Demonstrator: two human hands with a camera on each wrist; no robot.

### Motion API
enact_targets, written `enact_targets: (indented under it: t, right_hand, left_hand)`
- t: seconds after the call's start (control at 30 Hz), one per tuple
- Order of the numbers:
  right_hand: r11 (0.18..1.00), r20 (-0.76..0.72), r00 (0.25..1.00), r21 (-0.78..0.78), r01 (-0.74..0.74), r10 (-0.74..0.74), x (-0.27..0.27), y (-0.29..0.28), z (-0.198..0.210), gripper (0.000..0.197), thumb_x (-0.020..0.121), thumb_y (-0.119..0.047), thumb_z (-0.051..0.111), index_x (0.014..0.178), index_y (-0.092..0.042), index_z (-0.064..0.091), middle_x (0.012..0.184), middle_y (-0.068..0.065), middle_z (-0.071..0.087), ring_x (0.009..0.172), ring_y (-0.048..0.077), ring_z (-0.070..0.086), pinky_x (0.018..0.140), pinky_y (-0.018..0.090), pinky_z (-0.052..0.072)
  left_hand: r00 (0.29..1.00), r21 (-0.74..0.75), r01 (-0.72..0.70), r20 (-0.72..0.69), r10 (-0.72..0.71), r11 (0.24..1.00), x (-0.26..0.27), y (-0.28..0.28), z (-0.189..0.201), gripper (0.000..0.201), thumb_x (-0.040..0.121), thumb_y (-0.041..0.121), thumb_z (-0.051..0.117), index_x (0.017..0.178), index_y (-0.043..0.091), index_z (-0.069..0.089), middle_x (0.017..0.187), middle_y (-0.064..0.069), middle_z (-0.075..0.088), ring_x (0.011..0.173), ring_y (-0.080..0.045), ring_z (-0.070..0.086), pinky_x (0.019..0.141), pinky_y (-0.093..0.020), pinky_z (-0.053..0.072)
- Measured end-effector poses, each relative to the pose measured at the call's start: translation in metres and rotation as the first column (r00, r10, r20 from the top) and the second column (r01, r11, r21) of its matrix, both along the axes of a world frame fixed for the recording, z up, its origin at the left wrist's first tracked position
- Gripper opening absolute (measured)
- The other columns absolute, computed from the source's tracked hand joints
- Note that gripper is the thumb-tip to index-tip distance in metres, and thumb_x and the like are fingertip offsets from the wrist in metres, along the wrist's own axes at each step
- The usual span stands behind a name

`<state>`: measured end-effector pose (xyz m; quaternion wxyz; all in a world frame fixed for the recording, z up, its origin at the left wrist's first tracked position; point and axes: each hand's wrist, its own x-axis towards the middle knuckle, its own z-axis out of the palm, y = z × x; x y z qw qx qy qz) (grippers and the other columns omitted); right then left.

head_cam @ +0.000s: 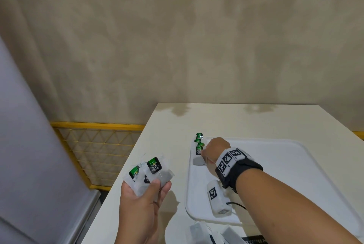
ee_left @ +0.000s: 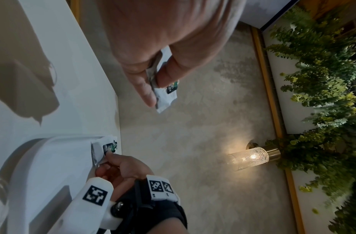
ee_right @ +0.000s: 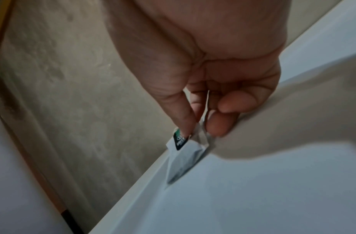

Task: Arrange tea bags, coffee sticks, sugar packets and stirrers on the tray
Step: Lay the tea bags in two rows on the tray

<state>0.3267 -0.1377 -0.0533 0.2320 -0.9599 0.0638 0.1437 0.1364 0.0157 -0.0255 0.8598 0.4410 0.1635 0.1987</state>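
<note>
Tray (head_cam: pixel 295 174) sits white on the pale table (head_cam: pixel 173 125), its left rim just in from the table's left edge. Along that rim I see a short row of tea bags (head_cam: pixel 199 143) with green tags, lined up front to back.

My right hand (head_cam: pixel 213 151) reaches over the tray's far left corner. From the right wrist view the thumb and fingertips (ee_right: pixel 215 126) pinch one tea bag (ee_right: pixel 185 152), whose lower end touches the tray by the rim; it is the nearest bag in the row. A black band with white coded markers (head_cam: pixel 230 157) wraps that wrist.

My left hand (head_cam: pixel 141 200) is raised off the table's left side, palm up, thumb curled over a small fan of bags (head_cam: pixel 151 172). At least two green tags show; I cannot count the bags exactly.

At the table's near edge, below the tray, lie more pale packets (head_cam: pixel 199 232) and a dark one with white lettering (head_cam: pixel 254 240), cut off by the frame. I cannot tell what those are.

Behind the table stands a beige mottled wall (head_cam: pixel 177 37), with a yellow mesh rail (head_cam: pixel 98 145) to the left.
</note>
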Motion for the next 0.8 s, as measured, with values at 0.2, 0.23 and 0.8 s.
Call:
enact_targets:
  t: [0.2, 0.23, 0.8]
  right_hand:
    - [0.999, 0.003, 0.999, -0.032, -0.042, 0.043, -0.001, 0.001, 0.003, 0.011, 0.083, -0.021, 0.061, 0.091, -0.014, 0.066, 0.094, 0.003, 0.069, 0.090, 0.020, 0.066, 0.069, 0.023, 0.047]
    - [0.998, 0.006, 0.999, -0.035, -0.049, 0.049, -0.001, 0.001, 0.003, 0.009, 0.083, -0.020, 0.061, 0.089, -0.014, 0.064, 0.094, 0.003, 0.068, 0.094, 0.021, 0.067, 0.071, 0.024, 0.048]
    - [0.978, 0.108, 0.993, 0.206, 0.025, -0.048, -0.021, -0.003, 0.015, 0.032, 0.085, -0.022, 0.068, 0.108, -0.012, 0.049, 0.093, 0.002, 0.054, 0.087, 0.021, 0.053, 0.071, 0.027, 0.043]
  left_hand:
    - [1.000, -0.001, 0.016, -0.001, -0.016, 1.000, 0.000, 0.001, -0.002, 0.046, 0.088, -0.018, 0.046, 0.107, 0.022, 0.055, 0.112, -0.009, 0.063, 0.097, -0.036, 0.064, 0.058, -0.028, 0.060]
    - [1.000, -0.004, 0.019, -0.002, -0.019, 1.000, 0.000, 0.001, -0.002, 0.046, 0.088, -0.018, 0.046, 0.108, 0.022, 0.055, 0.112, -0.009, 0.063, 0.096, -0.036, 0.064, 0.058, -0.028, 0.060]
    - [0.999, -0.002, 0.043, -0.017, -0.043, 0.999, -0.001, -0.002, -0.002, 0.048, 0.088, -0.020, 0.044, 0.120, 0.016, 0.051, 0.112, -0.008, 0.063, 0.095, -0.035, 0.065, 0.064, -0.031, 0.060]
